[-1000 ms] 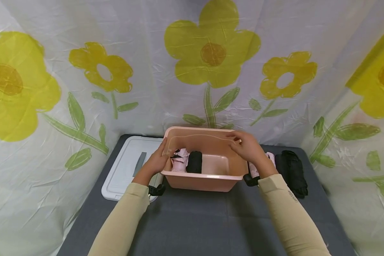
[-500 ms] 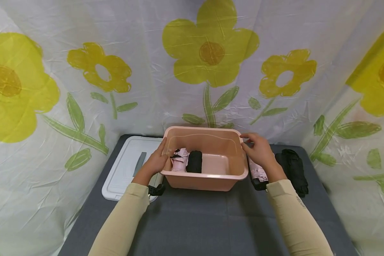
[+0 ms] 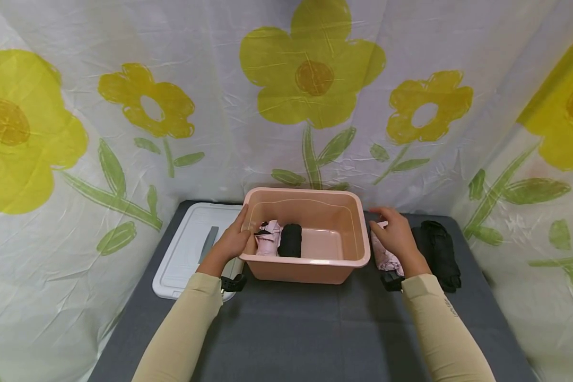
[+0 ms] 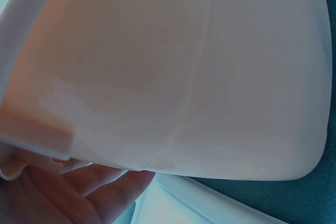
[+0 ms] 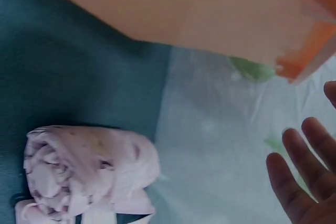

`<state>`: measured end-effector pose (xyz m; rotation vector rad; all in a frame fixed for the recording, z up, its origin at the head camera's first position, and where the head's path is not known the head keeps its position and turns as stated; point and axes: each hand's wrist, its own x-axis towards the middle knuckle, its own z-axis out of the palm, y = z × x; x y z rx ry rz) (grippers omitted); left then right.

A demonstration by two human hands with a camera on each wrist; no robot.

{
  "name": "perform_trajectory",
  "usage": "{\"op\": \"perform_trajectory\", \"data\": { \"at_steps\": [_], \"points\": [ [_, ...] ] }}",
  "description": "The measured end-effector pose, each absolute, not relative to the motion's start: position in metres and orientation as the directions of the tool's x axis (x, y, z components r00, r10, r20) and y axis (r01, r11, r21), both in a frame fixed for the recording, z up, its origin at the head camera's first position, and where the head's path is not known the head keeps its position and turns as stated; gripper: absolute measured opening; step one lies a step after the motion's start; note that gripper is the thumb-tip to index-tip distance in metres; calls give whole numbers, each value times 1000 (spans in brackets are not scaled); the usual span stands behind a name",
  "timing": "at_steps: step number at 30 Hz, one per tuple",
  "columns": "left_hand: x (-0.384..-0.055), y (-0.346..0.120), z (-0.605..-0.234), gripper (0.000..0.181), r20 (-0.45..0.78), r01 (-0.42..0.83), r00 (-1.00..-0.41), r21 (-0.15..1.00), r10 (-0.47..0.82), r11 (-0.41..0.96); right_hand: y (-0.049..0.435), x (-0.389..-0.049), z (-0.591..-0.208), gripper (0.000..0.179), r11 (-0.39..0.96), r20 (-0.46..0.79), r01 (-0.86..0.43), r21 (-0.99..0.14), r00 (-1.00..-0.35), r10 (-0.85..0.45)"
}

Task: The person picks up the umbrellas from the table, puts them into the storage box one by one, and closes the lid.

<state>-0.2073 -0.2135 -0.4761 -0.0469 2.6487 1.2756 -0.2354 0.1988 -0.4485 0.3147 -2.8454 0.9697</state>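
Note:
A peach plastic storage bin (image 3: pixel 293 271) stands in the middle of the table. My left hand (image 3: pixel 232 241) holds its left rim, with fingers (image 4: pixel 118 192) along the outside of the wall in the left wrist view. Inside, at the left end, lie a pink rolled cloth bundle (image 3: pixel 269 240) and a black roll (image 3: pixel 290 241) side by side. My right hand (image 3: pixel 395 233) is to the right of the bin with fingers spread and nothing held. Close by it lies another pink rolled cloth bundle (image 5: pixel 94 166), partly covered by the hand in the head view.
A white lid (image 3: pixel 179 265) with a grey handle lies flat left of the bin. Black rolled bundles (image 3: pixel 441 260) lie at the right, beyond my right hand. A flower-print curtain (image 3: pixel 219 106) surrounds the dark grey table (image 3: pixel 296 329).
My right hand has moved right, from over the bin's right rim to beside the pink bundle outside. The left hand stays on the left rim.

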Motion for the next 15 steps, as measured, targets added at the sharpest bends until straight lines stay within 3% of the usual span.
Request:
{"op": "perform_trajectory", "data": {
  "at_steps": [15],
  "points": [
    [-208,-214,-477,66,-180,-108,-982,771,52,627,215,-240,-487,51,832,35,-96,-547,-995,-92]
  ]
}}
